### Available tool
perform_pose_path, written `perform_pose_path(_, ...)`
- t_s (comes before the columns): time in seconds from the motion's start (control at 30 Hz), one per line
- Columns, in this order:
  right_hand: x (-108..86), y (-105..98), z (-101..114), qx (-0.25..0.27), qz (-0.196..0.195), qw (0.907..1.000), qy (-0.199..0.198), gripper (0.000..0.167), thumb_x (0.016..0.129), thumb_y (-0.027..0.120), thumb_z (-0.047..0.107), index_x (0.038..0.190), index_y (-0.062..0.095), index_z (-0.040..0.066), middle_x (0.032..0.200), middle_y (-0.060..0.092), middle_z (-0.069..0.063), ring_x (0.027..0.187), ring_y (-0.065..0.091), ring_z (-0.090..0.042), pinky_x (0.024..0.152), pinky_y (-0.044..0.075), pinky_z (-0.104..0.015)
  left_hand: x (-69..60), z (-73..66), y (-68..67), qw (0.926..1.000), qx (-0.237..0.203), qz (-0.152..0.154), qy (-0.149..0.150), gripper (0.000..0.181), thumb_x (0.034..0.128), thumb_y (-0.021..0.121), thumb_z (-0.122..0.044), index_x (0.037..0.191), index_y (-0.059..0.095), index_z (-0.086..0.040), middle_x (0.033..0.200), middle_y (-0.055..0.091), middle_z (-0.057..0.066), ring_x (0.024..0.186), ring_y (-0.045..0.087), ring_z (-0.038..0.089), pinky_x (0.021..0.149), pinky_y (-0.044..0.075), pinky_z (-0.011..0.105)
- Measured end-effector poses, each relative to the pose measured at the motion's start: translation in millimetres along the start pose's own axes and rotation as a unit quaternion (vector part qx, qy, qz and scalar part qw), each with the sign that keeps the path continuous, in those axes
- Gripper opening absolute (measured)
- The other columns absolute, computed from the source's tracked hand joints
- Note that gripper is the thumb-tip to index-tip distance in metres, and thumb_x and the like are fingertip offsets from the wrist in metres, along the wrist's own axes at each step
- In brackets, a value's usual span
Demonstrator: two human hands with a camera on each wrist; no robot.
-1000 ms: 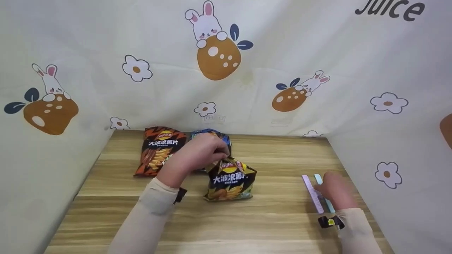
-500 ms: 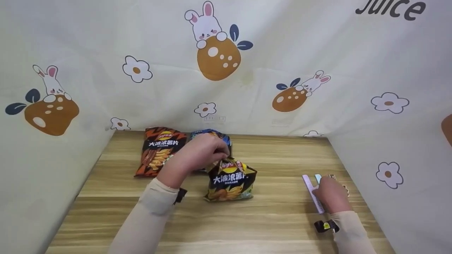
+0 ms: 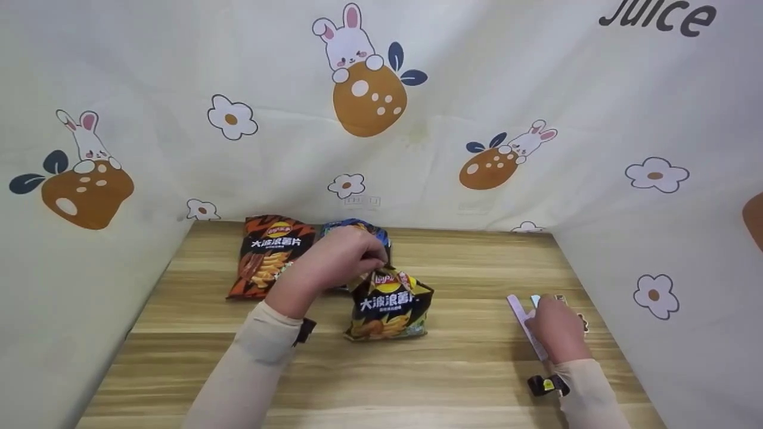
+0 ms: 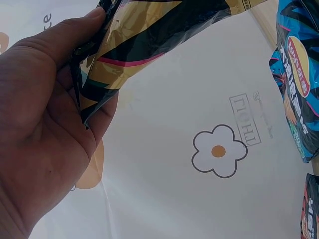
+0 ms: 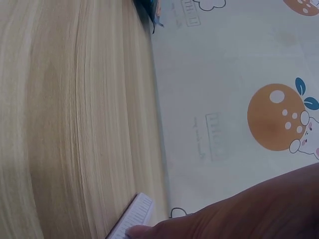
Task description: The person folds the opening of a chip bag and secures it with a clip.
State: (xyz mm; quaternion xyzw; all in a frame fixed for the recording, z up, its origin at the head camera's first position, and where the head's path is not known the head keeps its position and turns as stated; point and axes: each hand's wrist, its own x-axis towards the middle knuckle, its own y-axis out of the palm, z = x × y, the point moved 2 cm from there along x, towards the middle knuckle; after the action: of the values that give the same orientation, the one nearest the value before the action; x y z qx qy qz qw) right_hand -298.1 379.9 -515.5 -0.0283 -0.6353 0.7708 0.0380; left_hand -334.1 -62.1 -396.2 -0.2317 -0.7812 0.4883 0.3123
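My left hand [image 3: 349, 253] pinches the top edge of a black and yellow potato chip bag [image 3: 390, 307], which stands tilted on the table. The left wrist view shows the thumb and fingers on the crimped end of this bag [image 4: 144, 37]. At the right, my right hand [image 3: 559, 330] holds a pale purple ruler [image 3: 524, 319] with its thumb on the marked face. Part of that ruler [image 5: 137, 214] shows in the right wrist view. A teal strip [image 3: 535, 299] lies mostly hidden under the right hand.
A red and black chip bag [image 3: 271, 250] lies at the back left. Beside it, a blue chip bag [image 3: 375, 229] is partly covered by my left hand. Small brown and white pieces [image 3: 584, 323] lie right of my right hand. A printed cloth [image 3: 417, 149] borders the wooden table.
My right hand has moved slightly left onto the purple ruler, which has shifted a little to the left. Small pieces behind that hand came into view. The left hand stays still on the bag.
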Motion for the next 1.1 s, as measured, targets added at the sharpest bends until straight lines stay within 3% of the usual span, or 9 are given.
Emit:
perform_pose_path(0.3, 0.0, 3.4, -2.0, 0.004, -0.001, 1.0000, -0.004, 0.027, 0.091, 0.078, 0.011, 0.076, 0.057, 0.005, 0.073, 0.055, -0.009, 0.064, 0.053, -0.027, 0.052, 0.047, -0.045, 0.5, -0.6, 0.1, 1.0000, -0.004, 0.003, 0.000, 0.006, 0.1026, 0.081, -0.017, 0.100, 0.086, -0.017, 0.096, 0.080, -0.004, 0.087, 0.072, 0.015, 0.082, 0.062, 0.038)
perform_pose_path(0.43, 1.7, 5.9, -1.2, 0.032, 0.008, 0.9993, -0.016, 0.017, 0.089, 0.071, 0.009, 0.077, 0.061, 0.003, 0.073, 0.056, -0.008, 0.064, 0.052, -0.027, 0.052, 0.045, -0.042, 0.2, -0.7, 0.3, 1.0000, -0.003, 0.004, -0.003, 0.006, 0.1027, 0.081, -0.018, 0.100, 0.086, -0.018, 0.096, 0.080, -0.004, 0.087, 0.072, 0.015, 0.082, 0.062, 0.038)
perform_pose_path(0.53, 4.0, 6.0, 0.5, 0.071, 0.024, 0.9969, -0.024, 0.011, 0.088, 0.068, 0.009, 0.085, 0.069, -0.002, 0.077, 0.063, -0.009, 0.068, 0.057, -0.027, 0.057, 0.048, -0.042, 0.3, -1.3, -0.2, 1.0000, -0.001, 0.005, -0.006, 0.006, 0.1030, 0.081, -0.018, 0.100, 0.086, -0.018, 0.096, 0.080, -0.005, 0.087, 0.071, 0.015, 0.082, 0.062, 0.038)
perform_pose_path(0.73, 8.0, 0.3, 7.3, 0.149, 0.041, 0.9879, -0.013, 0.028, 0.095, 0.076, 0.015, 0.108, 0.072, -0.010, 0.098, 0.073, -0.018, 0.084, 0.067, -0.029, 0.073, 0.059, -0.045, 0.6, -1.6, -1.1, 0.9998, -0.010, 0.008, -0.017, 0.008, 0.1040, 0.080, -0.017, 0.101, 0.086, -0.019, 0.096, 0.079, -0.006, 0.086, 0.069, 0.013, 0.081, 0.061, 0.037)
perform_pose_path(1.1, 8.6, -5.7, 29.5, 0.261, -0.059, 0.9623, -0.046, 0.026, 0.098, 0.085, 0.019, 0.113, 0.074, 0.000, 0.102, 0.074, -0.012, 0.091, 0.066, -0.026, 0.079, 0.054, -0.038, 1.5, -2.7, -0.9, 0.9996, -0.012, 0.012, -0.024, 0.006, 0.1036, 0.081, -0.020, 0.103, 0.087, -0.020, 0.096, 0.079, -0.006, 0.086, 0.070, 0.013, 0.081, 0.061, 0.037)
